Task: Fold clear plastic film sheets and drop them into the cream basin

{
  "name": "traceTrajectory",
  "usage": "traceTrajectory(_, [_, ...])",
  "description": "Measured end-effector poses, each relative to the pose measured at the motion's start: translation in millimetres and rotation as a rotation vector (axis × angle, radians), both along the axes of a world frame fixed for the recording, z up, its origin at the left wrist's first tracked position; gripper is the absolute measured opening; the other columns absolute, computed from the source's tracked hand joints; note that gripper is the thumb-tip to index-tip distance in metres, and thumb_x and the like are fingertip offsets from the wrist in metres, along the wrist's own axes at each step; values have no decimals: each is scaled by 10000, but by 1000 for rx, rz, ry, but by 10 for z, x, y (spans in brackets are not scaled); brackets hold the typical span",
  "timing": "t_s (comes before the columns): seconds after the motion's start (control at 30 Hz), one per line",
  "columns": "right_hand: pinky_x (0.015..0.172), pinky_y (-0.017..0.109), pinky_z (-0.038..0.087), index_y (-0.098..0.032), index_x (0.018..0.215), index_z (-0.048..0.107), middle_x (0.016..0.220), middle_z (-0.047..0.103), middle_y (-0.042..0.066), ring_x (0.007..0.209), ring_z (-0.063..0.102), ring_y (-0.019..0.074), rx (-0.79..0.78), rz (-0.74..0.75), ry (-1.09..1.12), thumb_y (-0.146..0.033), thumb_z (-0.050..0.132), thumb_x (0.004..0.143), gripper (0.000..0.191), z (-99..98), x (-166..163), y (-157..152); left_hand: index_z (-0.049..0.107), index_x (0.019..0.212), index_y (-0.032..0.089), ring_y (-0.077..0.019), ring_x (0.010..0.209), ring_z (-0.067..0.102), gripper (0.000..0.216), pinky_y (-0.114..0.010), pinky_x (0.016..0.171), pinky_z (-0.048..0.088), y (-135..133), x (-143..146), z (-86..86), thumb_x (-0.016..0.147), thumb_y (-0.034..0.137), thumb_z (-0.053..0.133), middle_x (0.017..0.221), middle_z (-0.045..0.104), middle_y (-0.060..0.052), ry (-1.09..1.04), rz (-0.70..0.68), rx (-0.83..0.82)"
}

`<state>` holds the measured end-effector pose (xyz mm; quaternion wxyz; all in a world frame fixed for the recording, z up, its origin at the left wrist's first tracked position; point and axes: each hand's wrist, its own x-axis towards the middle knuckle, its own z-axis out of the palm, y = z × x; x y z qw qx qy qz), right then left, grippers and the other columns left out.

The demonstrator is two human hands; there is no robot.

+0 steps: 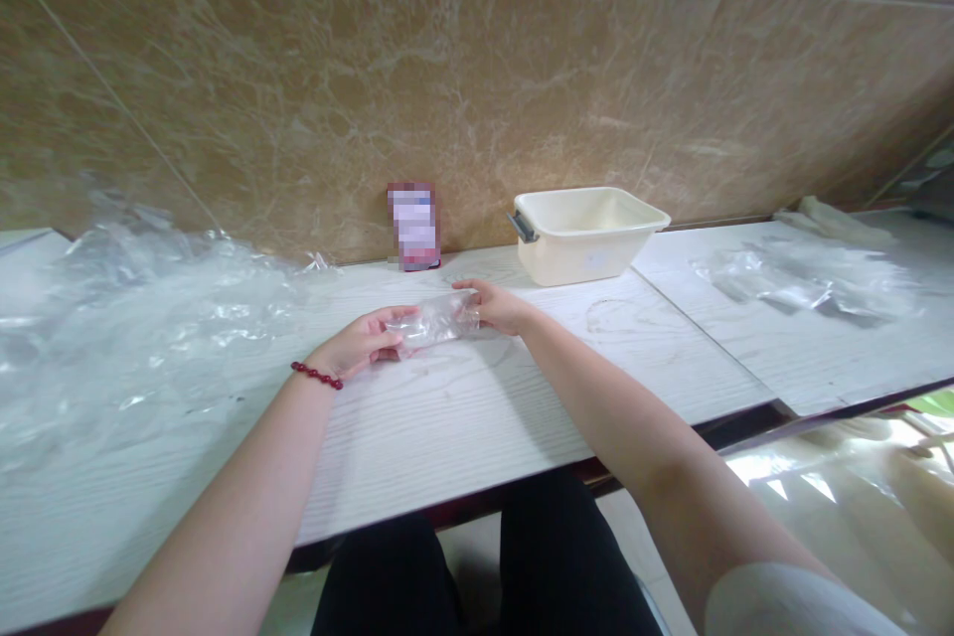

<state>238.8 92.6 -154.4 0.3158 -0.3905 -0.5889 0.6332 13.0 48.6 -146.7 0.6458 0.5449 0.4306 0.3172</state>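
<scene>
A small clear plastic bag (438, 320) is stretched between my two hands, just above the white wood-grain table (447, 417). My left hand (365, 338), with a red bead bracelet (317, 375) at the wrist, pinches the bag's left end between thumb and fingers. At the bag's right end, my right hand (498, 306) has its fingers closed on the plastic. The bag looks crinkled and see-through; whether anything is inside it I cannot tell.
A heap of clear plastic bags (149, 328) spreads over the table's left side. Against the marbled wall stand a phone (414, 227) and a cream plastic bin (577, 258) with a grey handle. More clear bags (812, 278) lie at the right.
</scene>
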Motion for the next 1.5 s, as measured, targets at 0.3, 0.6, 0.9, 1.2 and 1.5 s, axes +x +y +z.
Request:
traceTrajectory(0.3, [458, 136, 358, -134, 928, 508, 621, 513, -31, 509, 455, 40, 303, -45, -186, -164, 586, 638, 302, -29, -13, 52, 527, 999, 160, -106, 596, 551, 476, -234, 552, 445, 79, 61, -129, 560, 262, 681, 760, 608, -26, 124, 110, 149])
traceTrajectory(0.6, [399, 122, 350, -219, 1118, 400, 573, 460, -78, 440, 451, 30, 254, -37, -31, -125, 529, 662, 483, -63, -31, 34, 537, 1031, 165, -74, 513, 492, 441, -165, 440, 367, 102, 8, -137, 620, 295, 632, 623, 568, 10, 144, 142, 184])
traceTrajectory(0.9, [592, 194, 484, -184, 1050, 517, 665, 530, -36, 560, 527, 32, 169, 42, 93, -120, 397, 754, 326, 11, -57, -27, 556, 1023, 149, -92, 650, 532, 441, -212, 647, 421, 70, 21, -47, 592, 174, 650, 748, 616, -21, -38, 191, 22])
traceTrajectory(1.2, [564, 202, 490, -180, 1017, 497, 655, 609, -9, 595, 583, 78, 82, -2, -98, -58, 435, 720, 327, 19, -38, -14, 528, 1061, 165, -82, 664, 530, 452, -212, 669, 425, 113, -48, -100, 620, 138, 627, 834, 608, -23, -58, 167, -12])
traceTrajectory(1.5, [540, 210, 448, -182, 985, 565, 627, 604, 4, 556, 548, 99, 238, 63, -446, -43, 463, 649, 378, 77, 92, 28, 625, 833, 117, -104, 605, 530, 283, -222, 577, 416, 83, 75, -86, 585, 248, 662, 708, 618, -43, 61, 285, 5])
